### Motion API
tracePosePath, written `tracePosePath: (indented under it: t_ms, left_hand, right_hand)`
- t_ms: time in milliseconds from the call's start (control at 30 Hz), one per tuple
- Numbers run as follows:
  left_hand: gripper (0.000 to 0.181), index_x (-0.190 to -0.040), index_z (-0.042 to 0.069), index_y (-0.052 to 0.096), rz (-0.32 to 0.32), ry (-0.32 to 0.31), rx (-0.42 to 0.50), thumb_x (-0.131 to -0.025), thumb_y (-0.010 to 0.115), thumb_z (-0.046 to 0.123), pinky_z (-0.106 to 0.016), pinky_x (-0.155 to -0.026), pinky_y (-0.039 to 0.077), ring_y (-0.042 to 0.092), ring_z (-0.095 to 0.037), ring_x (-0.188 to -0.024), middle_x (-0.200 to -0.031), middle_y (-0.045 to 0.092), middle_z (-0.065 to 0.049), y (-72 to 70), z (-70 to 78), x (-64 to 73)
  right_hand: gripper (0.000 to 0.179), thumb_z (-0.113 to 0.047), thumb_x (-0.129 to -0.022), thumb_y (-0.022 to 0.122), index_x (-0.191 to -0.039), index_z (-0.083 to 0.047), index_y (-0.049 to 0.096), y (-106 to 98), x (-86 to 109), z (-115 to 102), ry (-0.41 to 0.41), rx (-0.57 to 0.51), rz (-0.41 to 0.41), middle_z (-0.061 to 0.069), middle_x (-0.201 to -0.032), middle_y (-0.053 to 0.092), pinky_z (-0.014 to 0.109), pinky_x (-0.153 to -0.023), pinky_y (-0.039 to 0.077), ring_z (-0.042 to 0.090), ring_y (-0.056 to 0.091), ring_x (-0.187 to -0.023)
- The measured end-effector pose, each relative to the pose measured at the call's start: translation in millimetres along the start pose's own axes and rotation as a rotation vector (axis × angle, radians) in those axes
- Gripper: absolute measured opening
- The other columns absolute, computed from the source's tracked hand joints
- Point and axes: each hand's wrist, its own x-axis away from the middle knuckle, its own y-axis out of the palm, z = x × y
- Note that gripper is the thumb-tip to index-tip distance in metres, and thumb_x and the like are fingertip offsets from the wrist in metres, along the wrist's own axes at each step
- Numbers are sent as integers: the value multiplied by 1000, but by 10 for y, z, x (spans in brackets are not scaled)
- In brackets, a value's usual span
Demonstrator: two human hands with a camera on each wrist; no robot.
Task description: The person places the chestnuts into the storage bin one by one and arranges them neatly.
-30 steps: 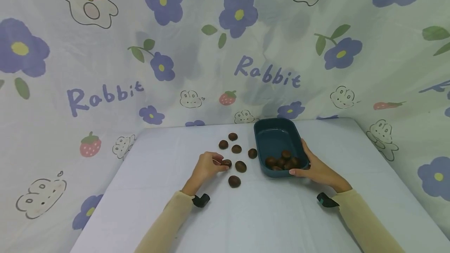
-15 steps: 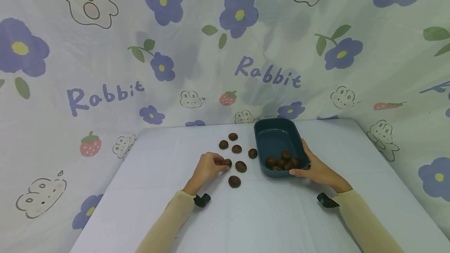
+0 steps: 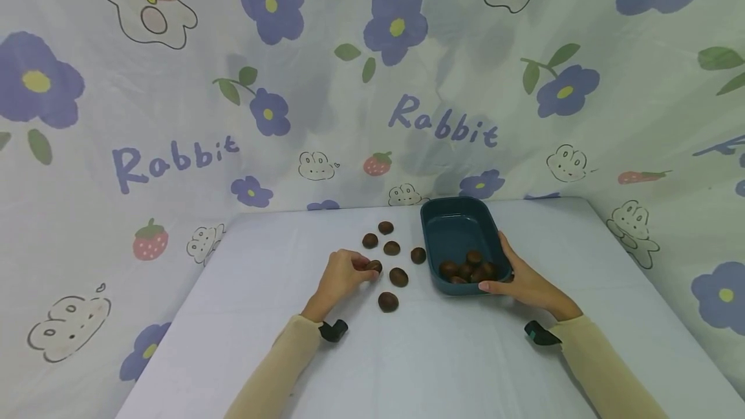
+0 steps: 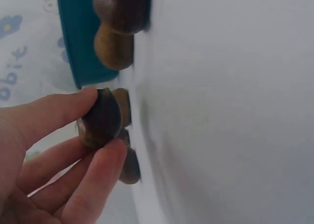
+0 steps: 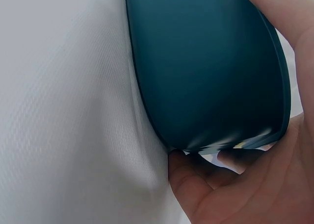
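Blue-green box stands at the far side of the white table, back rim close to the table's rear edge and the patterned curtain. Right hand is clamped on its near right corner: thumb on the near wall, fingers round the right side. Piled chestnuts sit at the near end; bare floor shows beyond them, so the room inside is at the far end.

Left hand pinches one chestnut between thumb and fingertips, left of the box. From the wrist view it looks just off the table. Six loose chestnuts lie around and between that hand and the box, one right beside the box's left wall; can't tell if it touches. Narrow gaps on that side; wide table to the hand's left and toward the near edge.

Versus a second ago: box, right-hand grip and loose ones unchanged. Left hand has barely moved; its chestnut sits a touch higher in the head view.
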Motion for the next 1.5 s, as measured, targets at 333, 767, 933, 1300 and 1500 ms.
tracePosePath:
  t_ms: [333,767,933,1300,1500]
  left_hand:
    - [22,-96,10,83,39,31,72,-79,91,22,-33,-80,58,73,-13,-85,-90,81,-2,-84,107,-54]
    - [29,-106,8,81,-7,92,207,-82,88,23,-33,-81,62,76,-16,-89,-98,81,-5,-52,363,-221]
    - [30,-107,8,80,-19,107,257,-82,89,22,-30,-80,62,76,-15,-88,-99,81,-5,-3,470,-292]
    - [28,-104,8,81,-76,142,277,-84,87,25,-27,-71,61,75,-12,-80,-99,80,-6,130,719,-452]
    - [29,-104,10,81,-84,178,213,-84,87,29,-27,-75,60,73,-12,-83,-100,80,-4,234,830,-513]
  right_hand:
    - [129,-38,-88,81,-161,-31,-24,-4,6,-14,5,6,3,17,-174,-14,82,-114,13,56,0,-157]
    - [128,-41,-88,81,-163,-26,-23,8,2,-7,22,7,1,17,-174,-14,82,-114,13,56,0,-157]
    - [127,-42,-89,80,-162,-29,-24,13,0,-5,28,7,1,17,-174,-13,82,-115,14,55,0,-157]
    - [129,-39,-87,82,-162,-31,-22,3,10,-10,23,2,6,17,-174,-12,82,-114,14,55,1,-157]
    - [129,-39,-87,82,-162,-30,-23,4,2,-4,22,3,7,18,-174,-11,82,-114,14,56,2,-157]
